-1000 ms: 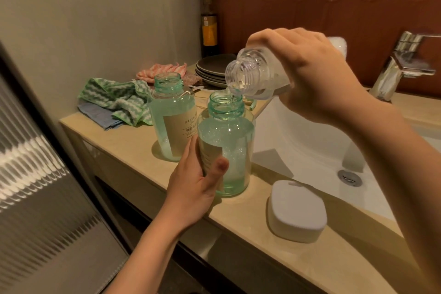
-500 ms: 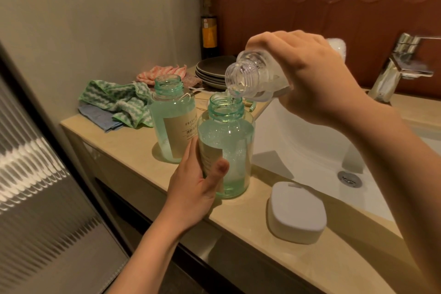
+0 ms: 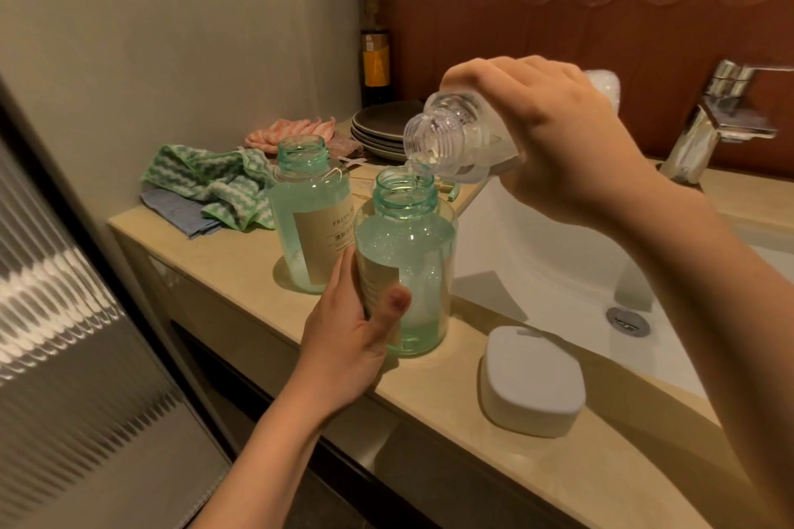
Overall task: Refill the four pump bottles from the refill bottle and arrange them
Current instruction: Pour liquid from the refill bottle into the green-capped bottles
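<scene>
Beige stone counter (image 3: pixel 240 253) runs along the dim washroom wall, with a white sink (image 3: pixel 537 253) set into it. At the counter's front edge stands the near green bottle (image 3: pixel 412 253), upright and open-necked. The left hand (image 3: pixel 348 335) wraps its lower body, thumb across the label. Above it the right hand (image 3: pixel 558 142) grips a clear refill bottle (image 3: pixel 447 137), tipped mouth-down just over the green neck, a thin stream falling in. A second green bottle (image 3: pixel 309 210) stands just behind, also open-necked. A white soap box (image 3: pixel 530 382) sits near the sink; crumpled cloths (image 3: pixel 206 180), stacked plates (image 3: pixel 378 129) and a tap (image 3: pixel 713 120) lie farther back.
</scene>
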`<state>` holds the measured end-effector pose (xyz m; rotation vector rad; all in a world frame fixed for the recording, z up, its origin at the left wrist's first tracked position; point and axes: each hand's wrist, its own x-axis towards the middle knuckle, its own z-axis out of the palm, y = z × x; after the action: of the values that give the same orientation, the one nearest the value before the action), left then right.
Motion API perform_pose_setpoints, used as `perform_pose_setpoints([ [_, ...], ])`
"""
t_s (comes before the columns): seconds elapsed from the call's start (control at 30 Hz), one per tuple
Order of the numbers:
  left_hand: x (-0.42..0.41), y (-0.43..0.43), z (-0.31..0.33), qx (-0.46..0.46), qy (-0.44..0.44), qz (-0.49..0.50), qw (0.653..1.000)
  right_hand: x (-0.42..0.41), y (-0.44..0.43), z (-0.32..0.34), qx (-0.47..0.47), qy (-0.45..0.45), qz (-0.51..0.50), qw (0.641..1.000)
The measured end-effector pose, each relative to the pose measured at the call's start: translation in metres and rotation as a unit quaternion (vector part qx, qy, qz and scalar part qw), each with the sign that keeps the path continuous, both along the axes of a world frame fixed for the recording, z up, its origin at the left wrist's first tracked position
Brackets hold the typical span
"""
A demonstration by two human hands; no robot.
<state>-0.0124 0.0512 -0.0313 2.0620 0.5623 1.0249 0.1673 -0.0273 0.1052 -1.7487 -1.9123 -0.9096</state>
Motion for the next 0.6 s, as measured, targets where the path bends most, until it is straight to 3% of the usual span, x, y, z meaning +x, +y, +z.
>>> perform_pose_setpoints([
  [0.6,0.0009,-0.0002,0.0007,-0.008,0.002,0.003,1.000,-0.0002,0.0004,-0.0004,0.000,0.003,0.003,1.000],
])
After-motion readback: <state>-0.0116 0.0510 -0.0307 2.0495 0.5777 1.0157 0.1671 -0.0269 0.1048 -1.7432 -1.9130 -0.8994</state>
